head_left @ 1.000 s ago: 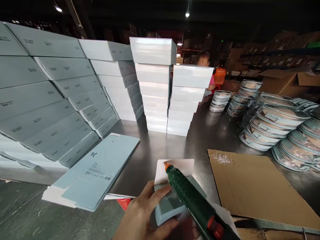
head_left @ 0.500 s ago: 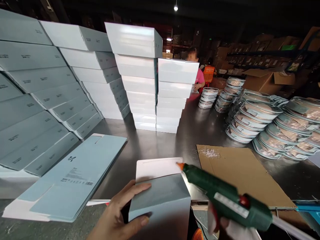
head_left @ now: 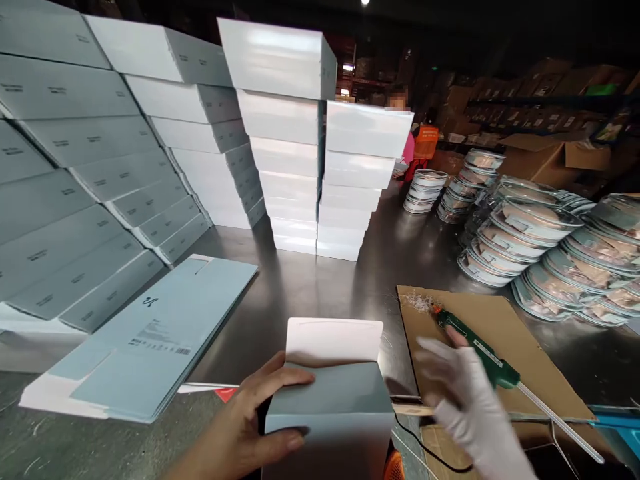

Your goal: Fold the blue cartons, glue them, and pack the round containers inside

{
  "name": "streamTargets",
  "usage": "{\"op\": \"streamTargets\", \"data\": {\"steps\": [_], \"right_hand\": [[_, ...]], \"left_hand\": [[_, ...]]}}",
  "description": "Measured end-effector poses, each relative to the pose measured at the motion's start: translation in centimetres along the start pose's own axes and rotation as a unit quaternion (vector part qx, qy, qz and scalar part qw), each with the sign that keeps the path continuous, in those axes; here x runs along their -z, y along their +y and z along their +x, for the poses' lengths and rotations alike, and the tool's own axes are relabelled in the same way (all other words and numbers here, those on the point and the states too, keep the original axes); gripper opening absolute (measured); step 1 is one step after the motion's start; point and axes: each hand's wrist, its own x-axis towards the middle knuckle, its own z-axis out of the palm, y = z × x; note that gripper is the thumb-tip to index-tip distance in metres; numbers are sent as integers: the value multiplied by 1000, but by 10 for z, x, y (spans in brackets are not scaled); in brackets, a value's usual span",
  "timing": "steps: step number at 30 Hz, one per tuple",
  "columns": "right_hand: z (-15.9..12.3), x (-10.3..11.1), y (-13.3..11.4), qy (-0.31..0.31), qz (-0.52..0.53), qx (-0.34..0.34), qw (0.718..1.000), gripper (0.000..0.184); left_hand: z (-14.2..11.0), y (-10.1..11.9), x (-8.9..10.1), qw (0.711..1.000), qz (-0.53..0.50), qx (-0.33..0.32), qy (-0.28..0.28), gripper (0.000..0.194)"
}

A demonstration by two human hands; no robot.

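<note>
My left hand point(head_left: 255, 413) grips a pale blue-grey carton point(head_left: 335, 393) at the table's front edge, thumb on its near face and fingers over the top. A white flap point(head_left: 335, 340) stands raised at the carton's far end. To the right, a green glue gun point(head_left: 506, 377) lies on a flat cardboard sheet point(head_left: 485, 308), its orange nozzle by a patch of glue threads point(head_left: 419, 302). A clear glue stick point(head_left: 560, 420) juts from its rear. My right hand point(head_left: 467, 393), in a white fingerless glove, is beside the gun with fingers apart, smeared by motion.
Flat pale blue carton blanks point(head_left: 165, 340) lie at the left. Tall stacks of closed boxes point(head_left: 290, 160) rise behind on the metal table point(head_left: 280, 287). Stacked lidded round containers point(head_left: 520, 233) stand at the right. A cable point(head_left: 425, 443) hangs below the edge. A person point(head_left: 407, 150) stands beyond.
The glue gun went from the flap's right corner down onto the cardboard sheet, and my right hand came off its grip. My left hand still holds the carton. The view shifted slightly.
</note>
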Motion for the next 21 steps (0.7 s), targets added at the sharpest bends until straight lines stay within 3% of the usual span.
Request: {"op": "streamTargets", "data": {"steps": [2,3,5,9,13,15,18,19,21], "right_hand": [[3,-43,-8,-132,83,49,987,115],[5,-59,-9,-178,108,56,977,116],[7,-77,-7,-211,126,68,967,104],[7,-73,-4,-204,41,188,960,72],[10,-63,-18,-217,-76,298,927,71],[11,-61,-24,-223,-90,300,923,72],[11,-56,-24,-239,-65,251,936,65],[11,-54,-22,-236,-30,210,948,63],[12,-50,-18,-209,53,118,969,63]], "left_hand": [[-1,1,-9,999,-24,40,22,51],[-2,3,-14,996,-47,59,44,51],[-2,7,-25,983,-131,70,105,48],[2,16,-36,945,-265,-5,194,39],[6,16,-26,977,-186,-45,93,24],[8,15,-18,984,-165,-50,55,18],[12,19,-4,983,-165,-50,58,19],[13,20,1,984,-158,-39,79,21],[17,23,8,971,-149,16,186,30]]}}
